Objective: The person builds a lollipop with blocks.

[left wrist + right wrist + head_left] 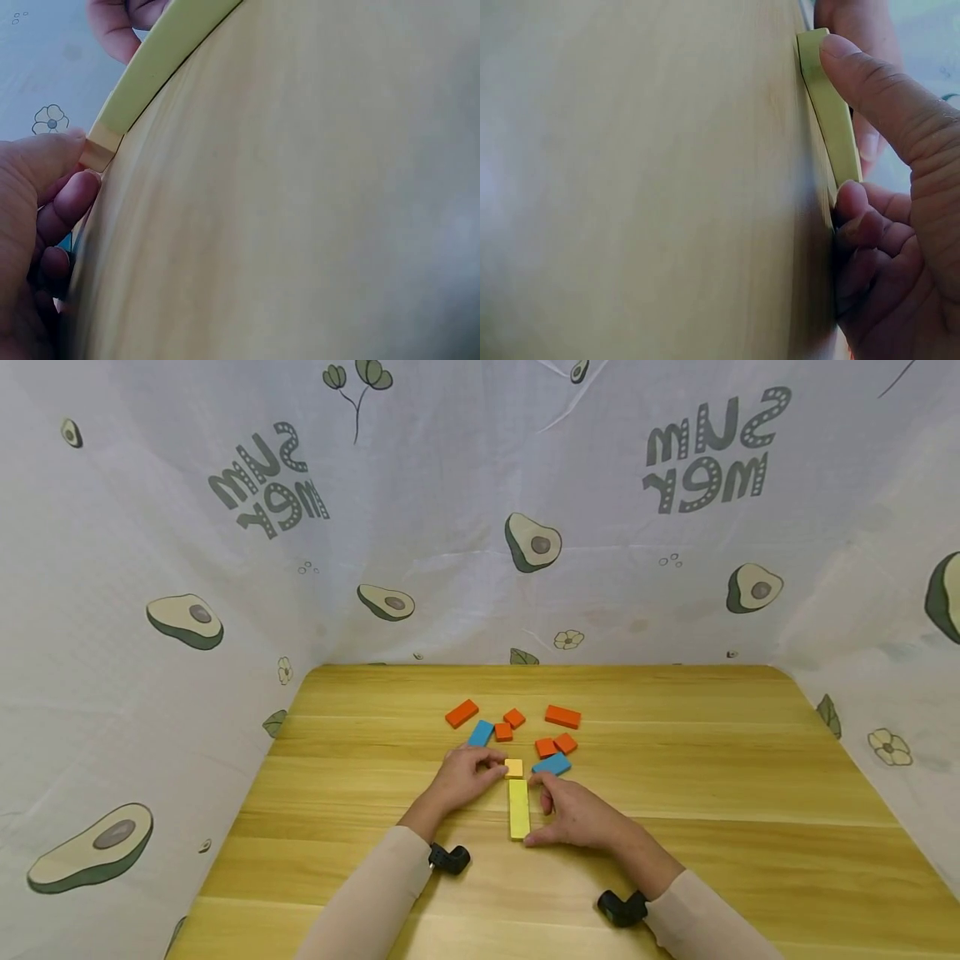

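A long yellow block (519, 810) lies on the wooden table, its length running away from me. At its far end sits a small orange-yellow square block (513, 768), close against it in the left wrist view. My left hand (467, 774) holds the square block from the left, thumb and finger at its edges. From the right, my right hand (577, 814) grips the long block lengthwise, with the thumb (844, 49) at the near end and the index finger by the far end. The other right fingers are curled low beside the tabletop.
Beyond my hands lie two blue blocks, one (482, 733) by the left fingers and one (552, 764) just past the right hand. Farther back are several small red-orange squares (514, 718) and two red-orange rectangles (562, 717). A patterned cloth (465, 627) walls the table's back and sides.
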Demonstrator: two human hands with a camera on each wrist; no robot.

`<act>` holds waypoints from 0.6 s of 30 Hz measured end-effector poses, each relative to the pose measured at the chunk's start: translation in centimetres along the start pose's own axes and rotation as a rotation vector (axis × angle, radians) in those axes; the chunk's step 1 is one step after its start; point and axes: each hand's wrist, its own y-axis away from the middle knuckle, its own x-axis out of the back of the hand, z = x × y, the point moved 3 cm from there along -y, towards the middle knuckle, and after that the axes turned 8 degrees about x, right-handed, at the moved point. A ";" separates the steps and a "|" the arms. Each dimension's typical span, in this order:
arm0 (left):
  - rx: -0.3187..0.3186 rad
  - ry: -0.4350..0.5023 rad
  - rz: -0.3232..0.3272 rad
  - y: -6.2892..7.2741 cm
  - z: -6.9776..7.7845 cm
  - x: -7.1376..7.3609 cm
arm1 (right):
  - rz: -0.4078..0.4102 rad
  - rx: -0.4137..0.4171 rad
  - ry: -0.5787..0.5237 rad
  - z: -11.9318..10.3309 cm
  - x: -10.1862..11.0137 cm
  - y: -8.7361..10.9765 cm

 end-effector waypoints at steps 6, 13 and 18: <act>-0.005 -0.013 0.014 -0.1 0.0 -0.1 | 0.003 0.011 0.004 -0.1 0.0 -0.1; -0.003 -0.025 0.012 0.0 0.0 -0.2 | 0.006 0.025 0.009 -0.2 0.0 -0.1; -0.005 -0.037 0.018 0.1 0.0 -0.2 | 0.007 0.028 0.012 -0.1 -0.1 0.0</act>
